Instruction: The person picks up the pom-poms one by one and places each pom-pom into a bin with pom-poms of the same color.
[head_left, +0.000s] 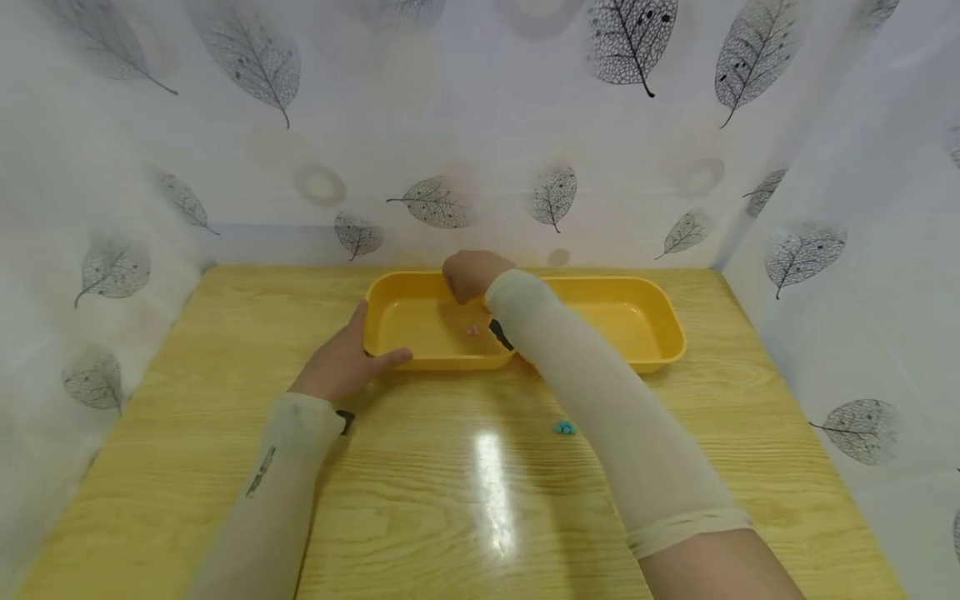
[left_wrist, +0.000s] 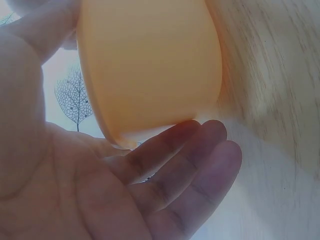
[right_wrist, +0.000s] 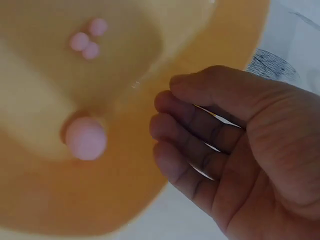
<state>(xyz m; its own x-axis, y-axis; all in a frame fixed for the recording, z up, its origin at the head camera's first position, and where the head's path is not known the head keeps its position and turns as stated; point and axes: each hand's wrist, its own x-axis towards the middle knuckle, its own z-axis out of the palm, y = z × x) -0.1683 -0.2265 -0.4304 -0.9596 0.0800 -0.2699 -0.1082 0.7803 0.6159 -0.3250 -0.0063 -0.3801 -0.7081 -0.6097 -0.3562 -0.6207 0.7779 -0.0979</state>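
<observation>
Left grip (head_left: 340, 360): clamped round tray (head_left: 450, 364)
Right grip (head_left: 474, 273): loosely curled, empty
Pink ball (right_wrist: 86, 138): may roll if tray tilts

Left tray (head_left: 431, 363) in all views

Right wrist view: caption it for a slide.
Right hand at a yellow tray, four pink balls in view, one looking larger.
</observation>
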